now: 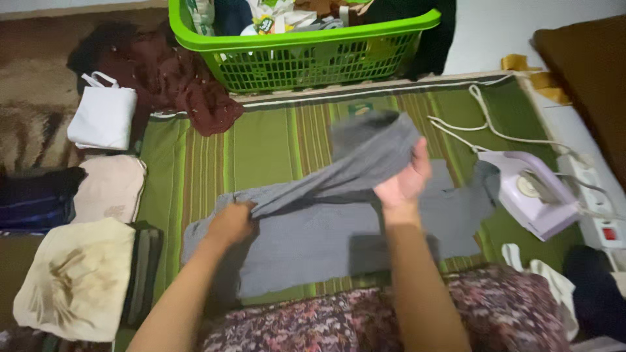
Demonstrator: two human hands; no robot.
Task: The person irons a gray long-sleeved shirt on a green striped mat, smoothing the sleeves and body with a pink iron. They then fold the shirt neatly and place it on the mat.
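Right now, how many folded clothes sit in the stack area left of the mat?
5 visible: white piece at top, pink-beige, dark navy, cream nearest, and a dark striped one partly under it. More may be hidden.

Dim, soft indoor light falls from above, brightest on the pale floor at the upper right. The raised fold of the grey garment [375, 146] is smeared by motion blur, and the right hand [404, 179] looks slightly soft. A faint shadow lies beneath the arms. Corners darken; fine detail looks smoothed and grainy throughout.
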